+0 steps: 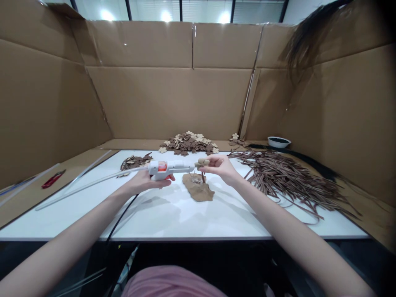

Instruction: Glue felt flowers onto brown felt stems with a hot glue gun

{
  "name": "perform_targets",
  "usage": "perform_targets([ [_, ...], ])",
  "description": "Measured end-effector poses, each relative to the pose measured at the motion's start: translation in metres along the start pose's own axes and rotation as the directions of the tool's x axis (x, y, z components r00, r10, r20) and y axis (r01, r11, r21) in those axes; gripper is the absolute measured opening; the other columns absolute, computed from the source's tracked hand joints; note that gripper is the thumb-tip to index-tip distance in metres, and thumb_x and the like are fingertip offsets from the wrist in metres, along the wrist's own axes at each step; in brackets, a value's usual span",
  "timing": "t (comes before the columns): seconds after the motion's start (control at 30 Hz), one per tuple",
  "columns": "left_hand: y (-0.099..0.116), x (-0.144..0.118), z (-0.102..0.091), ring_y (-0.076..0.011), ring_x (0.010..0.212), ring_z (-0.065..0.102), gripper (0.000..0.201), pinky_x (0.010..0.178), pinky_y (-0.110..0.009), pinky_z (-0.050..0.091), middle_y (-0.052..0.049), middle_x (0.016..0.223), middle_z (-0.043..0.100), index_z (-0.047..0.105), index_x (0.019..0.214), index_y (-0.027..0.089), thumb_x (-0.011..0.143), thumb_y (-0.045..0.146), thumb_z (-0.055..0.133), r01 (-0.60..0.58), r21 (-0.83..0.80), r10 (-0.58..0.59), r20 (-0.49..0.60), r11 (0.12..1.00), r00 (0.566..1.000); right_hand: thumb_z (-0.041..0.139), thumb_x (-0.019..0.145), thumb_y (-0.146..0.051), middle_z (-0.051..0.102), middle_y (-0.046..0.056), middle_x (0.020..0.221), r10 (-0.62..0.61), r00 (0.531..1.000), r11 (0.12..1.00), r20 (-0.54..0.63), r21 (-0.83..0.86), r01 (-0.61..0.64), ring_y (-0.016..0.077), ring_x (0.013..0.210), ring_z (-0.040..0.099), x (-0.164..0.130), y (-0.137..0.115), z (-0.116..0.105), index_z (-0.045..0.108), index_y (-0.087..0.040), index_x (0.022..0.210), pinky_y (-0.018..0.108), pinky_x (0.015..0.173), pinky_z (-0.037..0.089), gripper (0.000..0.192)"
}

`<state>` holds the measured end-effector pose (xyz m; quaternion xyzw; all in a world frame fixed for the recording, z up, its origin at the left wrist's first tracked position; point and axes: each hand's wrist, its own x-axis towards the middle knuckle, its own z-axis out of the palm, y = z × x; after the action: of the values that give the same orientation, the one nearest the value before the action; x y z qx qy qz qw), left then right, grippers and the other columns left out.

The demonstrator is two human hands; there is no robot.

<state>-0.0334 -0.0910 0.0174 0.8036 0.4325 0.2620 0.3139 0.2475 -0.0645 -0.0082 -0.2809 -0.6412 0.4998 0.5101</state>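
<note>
White plastic glue gun [168, 168] (left hand [145, 181]) meets a small tan flower [203, 162].

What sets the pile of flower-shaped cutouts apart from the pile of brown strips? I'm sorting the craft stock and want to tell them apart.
The flower cutouts are small, flat, rounded pieces; the brown strips are long and thin. The cutouts mix pale tan and dark brown, while the strips look uniformly dark brown. The cutouts form a compact heap at the table's far edge; the strips sprawl widely along its right side. Both lie loose and untouched by either hand.
</note>
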Motion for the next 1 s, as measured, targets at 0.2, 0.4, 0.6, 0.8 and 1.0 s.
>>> perform_targets([
  [0.2,0.002,0.0,0.002,-0.0178,0.073,0.062,0.024,0.064,-0.026,0.051,-0.006,0.093,0.068,0.068,0.089,0.018,0.074,0.037,0.067,-0.005,-0.028,0.004,-0.023,1.0,1.0,0.086,0.055,-0.028,0.075,0.006,0.086,-0.013,1.0,1.0,-0.003,0.026,0.013,0.0212,0.082,0.071,0.0,0.001,0.0,0.073,-0.017,0.084,0.038,0.082,0.056,0.033],
  [0.4,0.007,0.0,0.003,-0.0155,0.066,0.059,0.02,0.06,-0.024,0.048,-0.004,0.082,0.066,0.067,0.083,0.016,0.073,0.033,0.067,-0.036,-0.037,0.034,-0.047,0.999,0.998,0.086,0.055,-0.027,0.074,0.004,0.085,-0.028,1.0,0.999,-0.013,0.033,0.028,0.0206,0.081,0.07,0.001,0.003,0.001,0.073,-0.017,0.084,0.037,0.081,0.056,0.033],
  [0.6,0.003,0.0,0.004,-0.0155,0.068,0.058,0.019,0.062,-0.024,0.048,-0.003,0.079,0.064,0.063,0.082,0.016,0.075,0.033,0.066,-0.054,-0.032,0.053,-0.047,0.998,0.997,0.086,0.055,-0.025,0.074,0.004,0.086,-0.032,0.999,0.998,0.001,0.055,0.032,0.0212,0.084,0.071,0.001,0.006,0.0,0.073,-0.018,0.084,0.038,0.084,0.056,0.033],
  [0.8,-0.005,0.003,0.004,-0.0151,0.065,0.058,0.021,0.061,-0.024,0.045,0.0,0.071,0.062,0.061,0.078,0.017,0.075,0.037,0.066,-0.081,0.022,0.082,-0.05,0.996,0.995,0.085,0.056,-0.025,0.074,0.005,0.084,-0.041,0.999,0.999,0.0,0.035,0.041,0.0204,0.08,0.07,0.0,0.006,0.0,0.073,-0.017,0.084,0.036,0.08,0.057,0.031],
  [1.0,-0.008,0.003,0.005,-0.0157,0.066,0.059,0.022,0.061,-0.024,0.046,-0.001,0.071,0.062,0.06,0.078,0.017,0.076,0.038,0.066,-0.07,0.04,0.072,-0.064,0.997,0.995,0.086,0.055,-0.028,0.074,0.005,0.086,-0.032,1.0,0.999,0.002,0.035,0.031,0.0212,0.081,0.07,-0.001,0.004,0.001,0.073,-0.018,0.083,0.038,0.081,0.056,0.032],
])
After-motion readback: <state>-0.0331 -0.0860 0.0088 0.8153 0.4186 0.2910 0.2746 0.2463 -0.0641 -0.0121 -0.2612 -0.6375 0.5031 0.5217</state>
